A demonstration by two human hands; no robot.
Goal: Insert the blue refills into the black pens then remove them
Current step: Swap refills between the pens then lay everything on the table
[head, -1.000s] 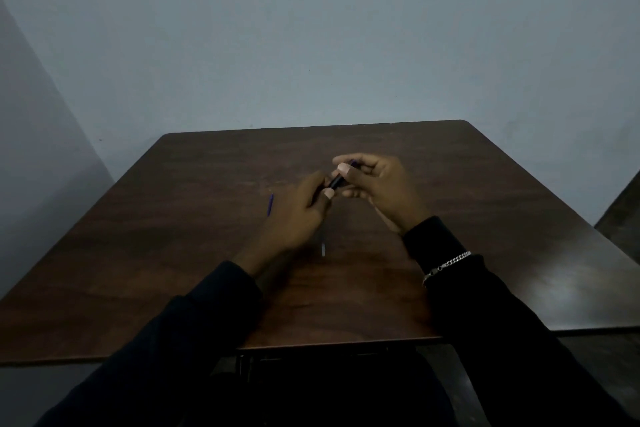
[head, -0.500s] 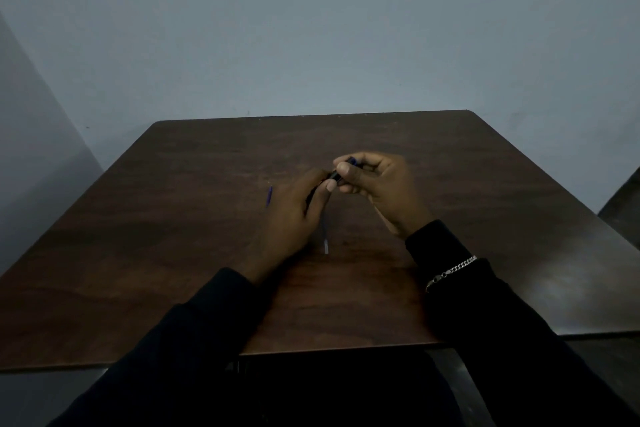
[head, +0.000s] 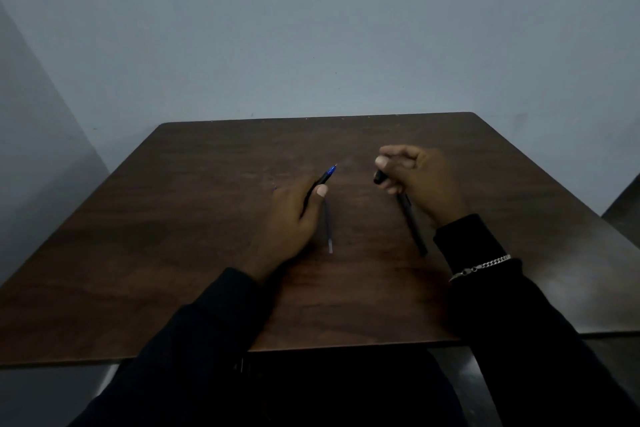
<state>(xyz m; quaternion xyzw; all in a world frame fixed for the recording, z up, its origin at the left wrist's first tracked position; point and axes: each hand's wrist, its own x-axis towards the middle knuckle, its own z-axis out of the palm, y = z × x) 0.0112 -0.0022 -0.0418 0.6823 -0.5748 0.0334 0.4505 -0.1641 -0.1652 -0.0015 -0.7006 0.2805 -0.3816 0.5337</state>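
A dark wooden table (head: 207, 236) filled the view. The left hand (head: 292, 218) was closed around a black pen section (head: 320, 182) with its blue tip pointing far-right. The right hand (head: 420, 180) gripped a black pen barrel (head: 414, 229), well apart. A blue refill (head: 328, 230) lay on the table between them.

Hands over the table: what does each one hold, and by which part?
The left hand grips a pen piece by its rear, blue tip poking out. The right hand clasps the black barrel near its upper end.
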